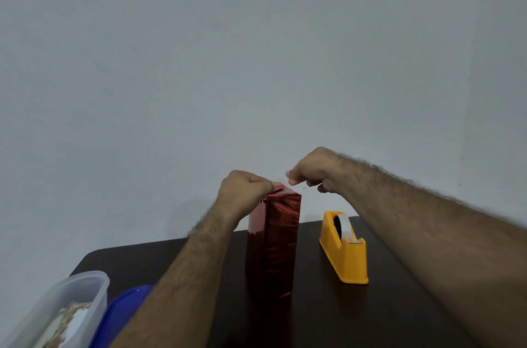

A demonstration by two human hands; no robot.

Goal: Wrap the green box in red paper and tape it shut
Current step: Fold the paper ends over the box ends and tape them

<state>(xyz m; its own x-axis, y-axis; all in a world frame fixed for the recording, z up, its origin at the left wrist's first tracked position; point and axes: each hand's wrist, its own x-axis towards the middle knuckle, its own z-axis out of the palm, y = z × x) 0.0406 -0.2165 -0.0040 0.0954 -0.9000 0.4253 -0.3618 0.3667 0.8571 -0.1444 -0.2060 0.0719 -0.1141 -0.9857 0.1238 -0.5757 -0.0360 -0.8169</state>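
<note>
The box (278,242) stands upright on its end on the dark table (328,313), fully covered in shiny red paper; no green shows. My left hand (242,190) holds the folded paper at the box's top left edge with curled fingers. My right hand (316,171) hovers just right of the top, fingers curled and fingertips pinched together; whether a tape strip is between them is too small to see. A yellow tape dispenser (343,248) with a white roll sits to the right of the box.
At the lower left stand a clear plastic container (85,287) with pale contents and a blue lid (125,305) beside it. A plain pale wall rises behind the table's far edge.
</note>
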